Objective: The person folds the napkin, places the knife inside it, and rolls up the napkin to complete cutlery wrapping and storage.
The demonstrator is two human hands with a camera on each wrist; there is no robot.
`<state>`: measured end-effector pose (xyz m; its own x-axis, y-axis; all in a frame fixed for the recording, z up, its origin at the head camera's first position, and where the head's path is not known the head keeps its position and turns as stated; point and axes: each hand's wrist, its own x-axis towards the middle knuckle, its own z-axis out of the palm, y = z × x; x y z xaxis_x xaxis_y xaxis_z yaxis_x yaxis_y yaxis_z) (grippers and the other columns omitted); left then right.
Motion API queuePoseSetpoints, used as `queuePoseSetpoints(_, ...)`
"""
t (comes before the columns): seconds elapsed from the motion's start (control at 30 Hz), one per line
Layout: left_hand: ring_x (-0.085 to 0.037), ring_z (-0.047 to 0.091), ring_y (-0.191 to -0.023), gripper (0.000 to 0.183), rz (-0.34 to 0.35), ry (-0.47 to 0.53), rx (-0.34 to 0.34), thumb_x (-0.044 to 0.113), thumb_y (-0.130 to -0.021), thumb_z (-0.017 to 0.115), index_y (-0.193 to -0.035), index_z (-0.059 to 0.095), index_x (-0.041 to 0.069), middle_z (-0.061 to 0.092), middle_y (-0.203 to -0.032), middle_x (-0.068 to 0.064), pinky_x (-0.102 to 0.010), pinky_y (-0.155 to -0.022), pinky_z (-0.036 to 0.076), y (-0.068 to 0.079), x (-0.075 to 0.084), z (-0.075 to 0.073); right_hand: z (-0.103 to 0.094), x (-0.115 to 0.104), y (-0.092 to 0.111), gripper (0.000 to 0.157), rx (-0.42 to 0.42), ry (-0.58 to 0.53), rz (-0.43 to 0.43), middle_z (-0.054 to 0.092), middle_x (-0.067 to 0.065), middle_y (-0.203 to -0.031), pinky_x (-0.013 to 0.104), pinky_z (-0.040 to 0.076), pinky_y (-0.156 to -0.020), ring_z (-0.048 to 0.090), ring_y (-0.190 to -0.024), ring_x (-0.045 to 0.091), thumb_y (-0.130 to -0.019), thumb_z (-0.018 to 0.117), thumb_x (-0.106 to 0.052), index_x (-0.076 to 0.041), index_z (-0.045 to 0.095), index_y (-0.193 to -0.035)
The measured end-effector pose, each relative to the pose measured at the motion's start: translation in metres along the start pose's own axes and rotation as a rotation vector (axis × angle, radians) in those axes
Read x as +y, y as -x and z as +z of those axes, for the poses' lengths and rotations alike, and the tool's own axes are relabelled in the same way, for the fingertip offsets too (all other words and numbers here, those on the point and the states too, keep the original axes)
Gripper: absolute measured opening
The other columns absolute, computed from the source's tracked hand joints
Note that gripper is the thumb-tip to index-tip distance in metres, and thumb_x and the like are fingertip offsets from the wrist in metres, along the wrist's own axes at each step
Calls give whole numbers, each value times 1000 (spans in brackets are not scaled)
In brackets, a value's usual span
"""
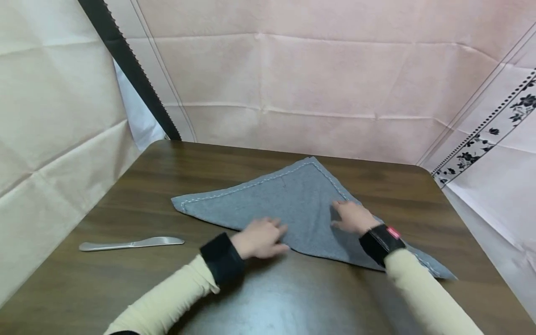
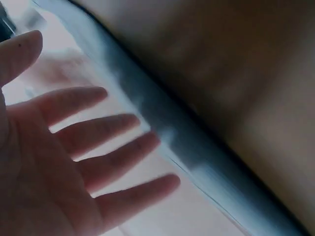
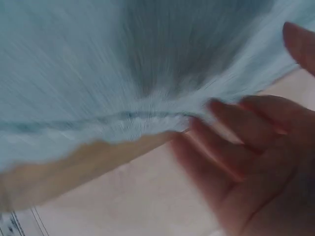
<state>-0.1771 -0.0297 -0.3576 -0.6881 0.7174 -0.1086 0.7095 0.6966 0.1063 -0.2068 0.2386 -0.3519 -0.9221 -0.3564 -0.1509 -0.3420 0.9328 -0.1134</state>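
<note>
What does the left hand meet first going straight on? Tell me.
Most likely the folded gray-blue cloth: the left hand points across it in the head view, though its height is unclear.

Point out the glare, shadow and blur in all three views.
Head view: pale glare on the brown wooden table at lower middle, stitching readable on the grey-blue triangular cloth; left wrist view: dim, cloth and table smeared out of focus; right wrist view: cloth streaked by blur, a dark shadowy patch at upper middle.
</note>
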Motion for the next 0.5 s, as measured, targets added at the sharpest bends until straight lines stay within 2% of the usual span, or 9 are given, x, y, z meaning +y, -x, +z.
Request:
queuePoseSetpoints(0.03, -34, 43, -118, 50, -62, 14, -38, 46, -91, 47, -128, 51, 12, 47, -131, -14, -51, -92, 35, 4, -14, -2, 3, -1, 13, 59, 1, -29, 10, 45, 30, -127, 52, 34, -93, 41, -117, 44, -85, 64, -23, 12, 42, -127)
queuePoseSetpoints(0.1, -41, 25, -129, 55, -167, 48, -105, 45, -93, 44, -140, 38, 18, 28, -144, -18, -61, -96, 23, 12, -39, -4, 9, -3, 35, 63, -30, -83, 52, 42, 34, -127, 53, 34, -92, 41, -116, 46, -88, 59, -30, 14, 39, -129)
queuePoseSetpoints(0.17, -45, 18, -131, 53, -241, 78, -167, 44, -94, 42, -142, 34, 21, 21, -146, -21, -67, -94, 18, 20, -57, -6, 17, -4, 53, 67, -49, -113, 82, 35, 37, -130, 55, 32, -92, 35, -119, 49, -89, 57, -36, 13, 37, -131)
queuePoseSetpoints(0.2, -47, 16, -130, 53, -257, 95, -190, 43, -95, 41, -142, 33, 21, 19, -146, -22, -69, -93, 17, 23, -64, -6, 21, -4, 60, 69, -45, -120, 88, 33, 38, -131, 56, 32, -92, 32, -119, 51, -88, 56, -39, 11, 37, -132)
queuePoseSetpoints(0.33, -50, 14, -130, 51, -288, 138, -256, 41, -96, 39, -143, 32, 21, 17, -146, -25, -70, -91, 18, 30, -72, -7, 31, -2, 72, 72, -13, -101, 78, 28, 40, -132, 58, 32, -90, 26, -120, 56, -86, 57, -44, 8, 40, -132)
queuePoseSetpoints(0.5, -49, 15, -130, 53, -273, 155, -261, 43, -96, 39, -143, 30, 22, 16, -146, -26, -67, -92, 23, 37, -67, -6, 31, 2, 74, 73, -17, -97, 71, 27, 39, -134, 59, 32, -89, 25, -120, 56, -85, 58, -44, 8, 39, -133)
